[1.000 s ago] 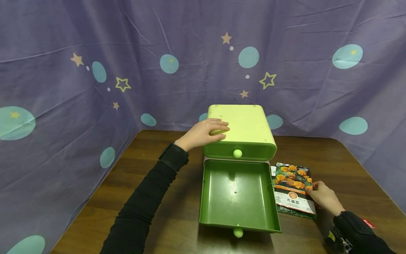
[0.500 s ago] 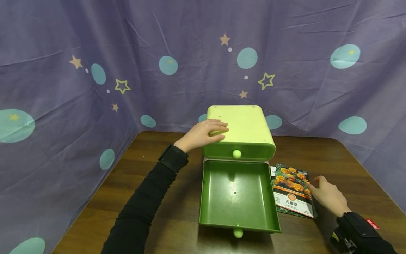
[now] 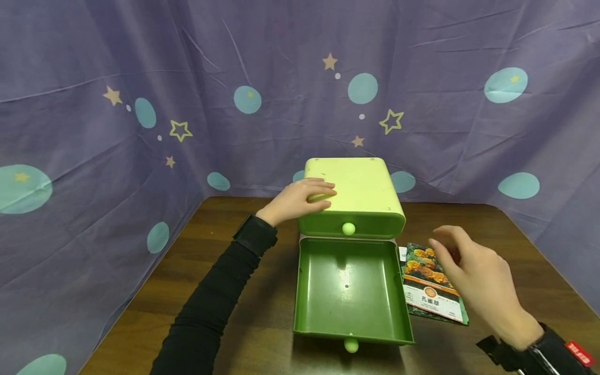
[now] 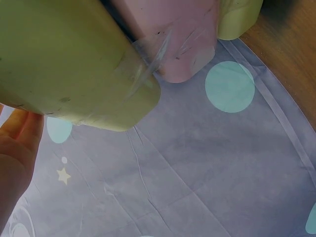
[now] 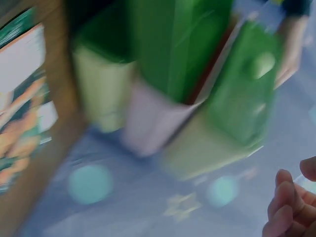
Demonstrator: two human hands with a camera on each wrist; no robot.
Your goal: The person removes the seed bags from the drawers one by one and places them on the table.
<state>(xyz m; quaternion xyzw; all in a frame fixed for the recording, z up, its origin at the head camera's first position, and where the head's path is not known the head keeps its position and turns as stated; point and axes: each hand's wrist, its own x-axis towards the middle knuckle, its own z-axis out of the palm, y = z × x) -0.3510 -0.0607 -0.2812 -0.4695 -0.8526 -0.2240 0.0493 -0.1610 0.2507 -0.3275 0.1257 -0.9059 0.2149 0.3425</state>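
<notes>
A small stacked drawer unit (image 3: 358,185) with a pale yellow-green top stands on the table. Its upper drawer is closed, and the green drawer (image 3: 347,297) below is pulled out, showing a bare floor. My left hand (image 3: 300,199) rests on the unit's top left edge, fingers extended; the left wrist view shows its fingers at the yellow-green casing (image 4: 74,59), with a pink tier (image 4: 173,39) beside it. My right hand (image 3: 483,284) is raised over seed packets (image 3: 428,276) printed with orange flowers, fingers loosely bent and holding nothing. It covers the right part of the top packet.
The packets lie overlapping on the brown wooden table (image 3: 244,250), just right of the pulled-out drawer. A purple curtain (image 3: 281,104) with stars and teal spots hangs behind and to the left. The drawer's round knob (image 3: 351,345) juts toward the front.
My right hand has let go of the top packet's right edge and risen, moving toward the drawer unit. My left hand stays on the unit's top.
</notes>
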